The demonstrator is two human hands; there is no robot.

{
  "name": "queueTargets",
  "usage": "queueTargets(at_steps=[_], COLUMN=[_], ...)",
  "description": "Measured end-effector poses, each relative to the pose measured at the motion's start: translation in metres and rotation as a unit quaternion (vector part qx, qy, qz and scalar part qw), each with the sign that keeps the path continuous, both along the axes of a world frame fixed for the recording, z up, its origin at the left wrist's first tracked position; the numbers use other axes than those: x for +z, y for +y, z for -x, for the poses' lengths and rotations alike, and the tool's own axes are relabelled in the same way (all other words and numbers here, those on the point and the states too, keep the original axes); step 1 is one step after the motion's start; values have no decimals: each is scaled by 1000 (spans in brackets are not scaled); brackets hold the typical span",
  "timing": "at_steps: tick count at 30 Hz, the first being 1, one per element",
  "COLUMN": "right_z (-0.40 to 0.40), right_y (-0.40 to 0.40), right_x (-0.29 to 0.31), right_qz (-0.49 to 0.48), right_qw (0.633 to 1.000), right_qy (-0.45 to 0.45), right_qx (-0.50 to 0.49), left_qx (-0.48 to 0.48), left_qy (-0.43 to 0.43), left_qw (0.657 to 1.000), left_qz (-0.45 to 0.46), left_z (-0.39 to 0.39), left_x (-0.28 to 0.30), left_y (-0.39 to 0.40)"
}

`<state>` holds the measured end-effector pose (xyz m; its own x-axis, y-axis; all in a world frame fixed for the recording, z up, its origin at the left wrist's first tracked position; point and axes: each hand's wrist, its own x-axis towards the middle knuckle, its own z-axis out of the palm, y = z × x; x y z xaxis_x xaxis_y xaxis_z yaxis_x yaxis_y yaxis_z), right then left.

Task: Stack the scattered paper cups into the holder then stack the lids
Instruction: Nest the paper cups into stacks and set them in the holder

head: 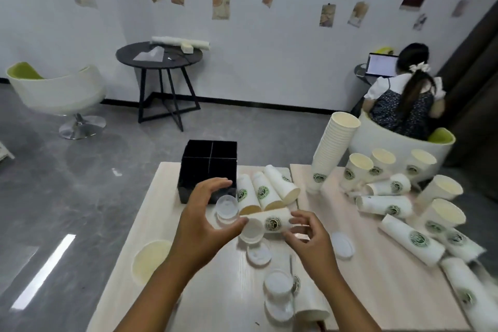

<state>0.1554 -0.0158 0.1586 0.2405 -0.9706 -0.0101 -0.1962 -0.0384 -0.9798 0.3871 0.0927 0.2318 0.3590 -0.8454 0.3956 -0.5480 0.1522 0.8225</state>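
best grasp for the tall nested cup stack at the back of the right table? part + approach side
Grip the tall stack low on its side wall, near the logo, probably coming from the left, table-centre side. It leans with its open rim up and to the right, so a hold high up would likely tip it. Upright cups crowd its right, while the left side looks free. A second hand steadying the upper rims would help.

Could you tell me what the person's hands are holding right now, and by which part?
Both hold one sideways paper cup: right hand near its rim end, left hand at its base end.
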Motion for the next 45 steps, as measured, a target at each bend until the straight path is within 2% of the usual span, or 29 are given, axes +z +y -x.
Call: queueTargets(at_steps=[7, 15, 20, 23, 27, 31, 38, 41, 45], right_z=[88, 177, 205, 203, 185, 168, 169, 169, 161], right_y=[-13, -51, -83, -99, -97, -82, -52, -38, -26], right_x=[-5, -36, -68, -82, -98, -119, -153, -166, -171], right_qz=[-15, -61, -99, -111, -123, -132, -107, -71, -5], right_qw=[996, 993, 992, 991, 983, 964, 928, 917, 934], right_qy=[37, 61, 72, 72, 79, 98, 175, 216, 217], right_qx=[-74, -81, -25, 20, 109, 210, 312, 328, 283], left_qx=[-104, -113, -48, -21, -32, -84, -89, -102, -115], left_qy=[17, 21, 2, -57, -135, -188, -243, -265, -277], left_qw=[994, 984, 974, 964, 938, 921, 906, 903, 900], left_qz=[-35, -138, -220, -259, -318, -332, -334, -323, -317], left_z=[71, 133, 118, 105, 98, 103, 101, 98, 93], left_x=[-38, -105, -135, -149, -166, -178, -208, -217, -225], left_y=[-60, -122, -164, -186, -203, -214, -223, -226, -226])
